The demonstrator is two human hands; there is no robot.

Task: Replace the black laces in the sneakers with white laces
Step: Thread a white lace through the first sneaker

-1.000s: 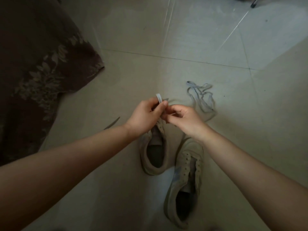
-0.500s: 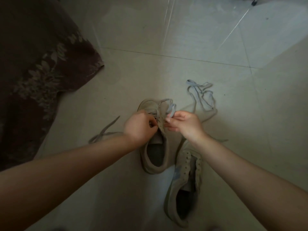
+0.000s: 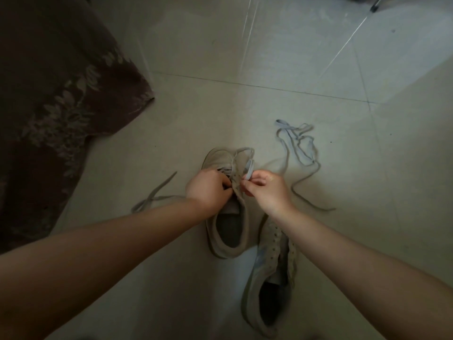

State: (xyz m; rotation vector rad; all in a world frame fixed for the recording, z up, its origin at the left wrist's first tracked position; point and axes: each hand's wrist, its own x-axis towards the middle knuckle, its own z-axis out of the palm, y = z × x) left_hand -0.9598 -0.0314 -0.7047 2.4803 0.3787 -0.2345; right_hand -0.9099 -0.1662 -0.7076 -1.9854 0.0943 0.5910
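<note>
Glossy tiled floor; right hand pinches flat lace (looped) at sneaker.

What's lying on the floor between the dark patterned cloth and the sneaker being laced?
In the head view, a loose lace end crosses bare floor tile between them.

This looks like a room in a home, seen in dim light. The floor is laid with large, pale, glossy tiles with thin grout lines, and streaks of light reflect off them near the far edge. A dark brown cloth with a leafy flower pattern, like a bedspread or blanket, hangs down to the floor on the left. A pair of worn canvas sneakers sits directly on the tiles, with a loose lace lying beside them.
</note>
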